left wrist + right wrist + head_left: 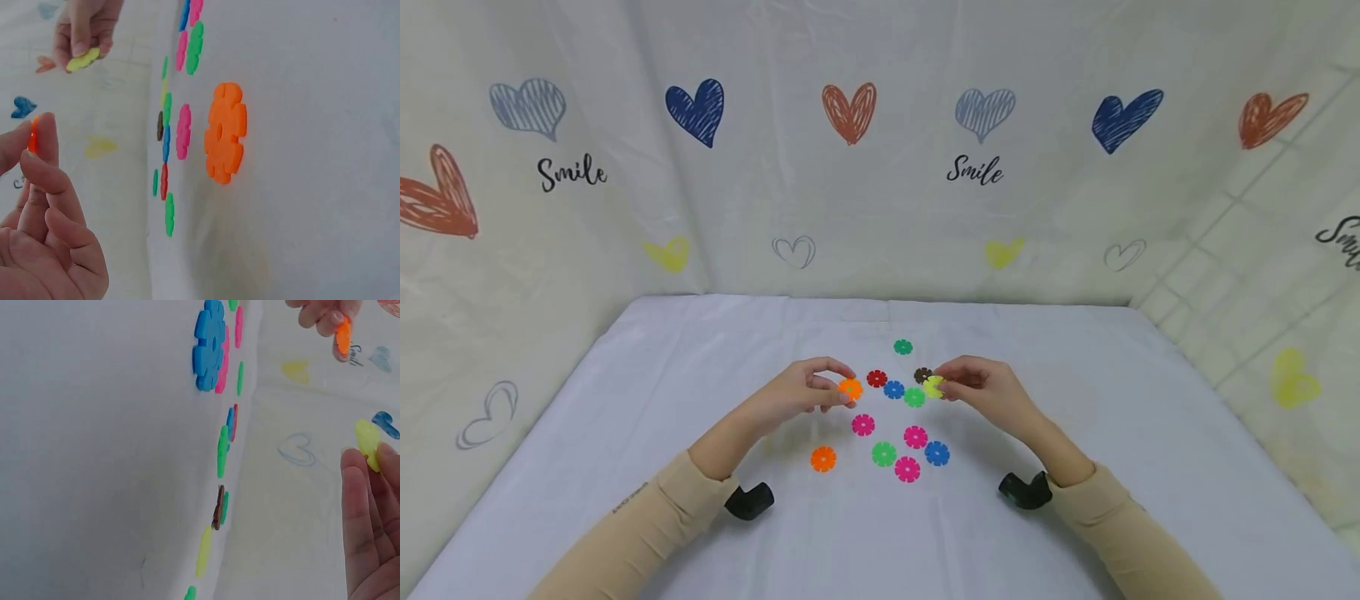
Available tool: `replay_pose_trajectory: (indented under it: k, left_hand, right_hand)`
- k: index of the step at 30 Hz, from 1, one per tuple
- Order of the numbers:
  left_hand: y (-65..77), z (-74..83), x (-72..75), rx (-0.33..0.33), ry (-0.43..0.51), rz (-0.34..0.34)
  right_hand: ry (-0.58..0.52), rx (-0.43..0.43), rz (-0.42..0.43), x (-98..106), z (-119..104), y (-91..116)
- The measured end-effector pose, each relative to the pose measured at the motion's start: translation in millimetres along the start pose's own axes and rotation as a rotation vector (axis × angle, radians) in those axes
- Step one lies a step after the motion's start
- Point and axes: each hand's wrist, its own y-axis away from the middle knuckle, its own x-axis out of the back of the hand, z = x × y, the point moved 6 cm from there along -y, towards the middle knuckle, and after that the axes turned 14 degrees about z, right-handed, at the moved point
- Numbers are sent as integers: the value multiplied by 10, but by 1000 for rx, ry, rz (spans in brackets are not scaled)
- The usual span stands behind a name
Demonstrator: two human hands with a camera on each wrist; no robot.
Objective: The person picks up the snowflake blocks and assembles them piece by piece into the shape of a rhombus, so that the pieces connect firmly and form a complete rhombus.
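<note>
Between thumb and fingers, my left hand (793,390) pinches an orange notched plastic disc (850,389), held up above the cloth; it appears edge-on in the left wrist view. A yellow notched disc (932,386) is pinched in my right hand (988,386), also raised, as the right wrist view shows. Between the hands lie a red disc (877,379), a blue disc (893,390) and a green disc (913,397). A brown disc (922,376) sits just beyond the right fingertips. Closer to me is a second orange disc (225,134), lying flat.
Several pink, green and blue discs lie nearer me, including a pink one (907,469) and a blue one (937,453). Farther back is a green disc (903,347). A white cloth (850,542) covers the table, and a heart-printed curtain (895,200) hangs behind.
</note>
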Motion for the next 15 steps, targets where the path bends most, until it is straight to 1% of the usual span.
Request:
replay_pose_trajectory:
  k: [7, 10, 15]
  left_hand:
    - [-36, 18, -35, -4, 4, 1]
    - [-45, 40, -45, -7, 12, 2]
    - [-12, 79, -85, 4, 24, -3]
  right_hand:
    - [-43, -23, -14, -140, -37, -54]
    - [-83, -70, -24, -208, -33, -78]
    - [-148, -173, -21, -307, -31, -87]
